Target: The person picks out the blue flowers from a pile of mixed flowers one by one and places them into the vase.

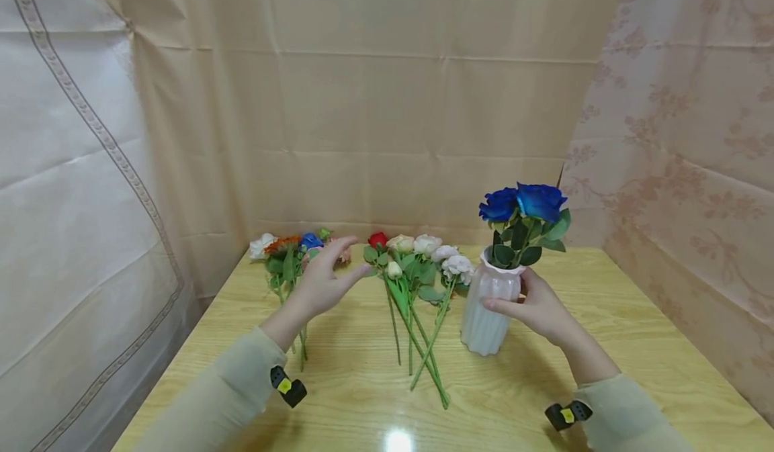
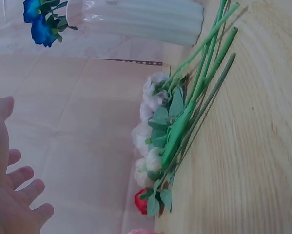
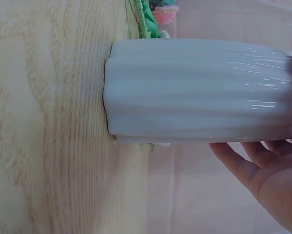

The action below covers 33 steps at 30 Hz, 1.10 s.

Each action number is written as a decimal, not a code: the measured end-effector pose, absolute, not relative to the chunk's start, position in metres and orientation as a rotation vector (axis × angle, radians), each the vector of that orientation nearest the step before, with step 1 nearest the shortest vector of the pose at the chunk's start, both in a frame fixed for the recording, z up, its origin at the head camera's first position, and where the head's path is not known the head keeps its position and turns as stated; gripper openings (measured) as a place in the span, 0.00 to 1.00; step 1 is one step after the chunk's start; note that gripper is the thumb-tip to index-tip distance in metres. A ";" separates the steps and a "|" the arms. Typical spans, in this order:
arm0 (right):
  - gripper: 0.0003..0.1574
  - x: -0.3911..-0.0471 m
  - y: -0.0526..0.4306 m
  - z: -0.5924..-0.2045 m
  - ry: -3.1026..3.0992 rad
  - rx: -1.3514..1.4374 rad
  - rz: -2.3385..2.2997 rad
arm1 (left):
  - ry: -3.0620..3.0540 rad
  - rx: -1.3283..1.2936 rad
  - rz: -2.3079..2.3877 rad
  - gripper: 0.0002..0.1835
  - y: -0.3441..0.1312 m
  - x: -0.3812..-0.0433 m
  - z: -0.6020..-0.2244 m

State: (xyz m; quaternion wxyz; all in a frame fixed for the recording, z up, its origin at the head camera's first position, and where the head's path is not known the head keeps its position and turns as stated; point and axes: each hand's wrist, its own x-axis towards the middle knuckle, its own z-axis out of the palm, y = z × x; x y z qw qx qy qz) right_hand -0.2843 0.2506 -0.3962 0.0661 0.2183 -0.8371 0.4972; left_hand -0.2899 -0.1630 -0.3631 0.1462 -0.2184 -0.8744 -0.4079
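Note:
A white ribbed vase [image 1: 486, 307] with a pinkish rim stands upright on the right side of the table, two blue roses [image 1: 525, 203] with green leaves in its mouth. My right hand [image 1: 540, 307] grips the vase below the rim, thumb across the front and fingers behind it; the right wrist view shows the vase [image 3: 194, 92] and the hand [image 3: 277, 180] around its upper part. Above the table on the left, my left hand [image 1: 320, 281] is raised with fingers extended, holding nothing. The left wrist view shows its spread fingers [image 2: 26, 178] apart from the flowers.
Mid-table lie a red rose [image 1: 377, 239], pale roses [image 1: 426, 244], a white tulip bud [image 1: 394, 270] and crossing green stems [image 1: 432, 365]. Behind the left hand lies another bunch with an orange flower [image 1: 281, 244] and a blue flower [image 1: 311, 240]. Curtains [image 1: 393, 116] hang behind.

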 end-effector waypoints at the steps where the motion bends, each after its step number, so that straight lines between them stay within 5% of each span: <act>1: 0.50 -0.284 0.251 -0.396 -2.526 0.659 1.500 | -2.511 -0.637 -1.165 0.34 -0.165 -0.290 -0.362; 7: 0.50 -0.284 0.250 -0.396 -2.530 0.670 1.499 | -2.493 -0.627 -1.172 0.29 -0.174 -0.288 -0.356; 33: 0.51 -0.282 0.252 -0.392 -2.565 0.706 1.487 | -2.542 -0.359 -1.484 0.40 -0.211 -0.300 -0.373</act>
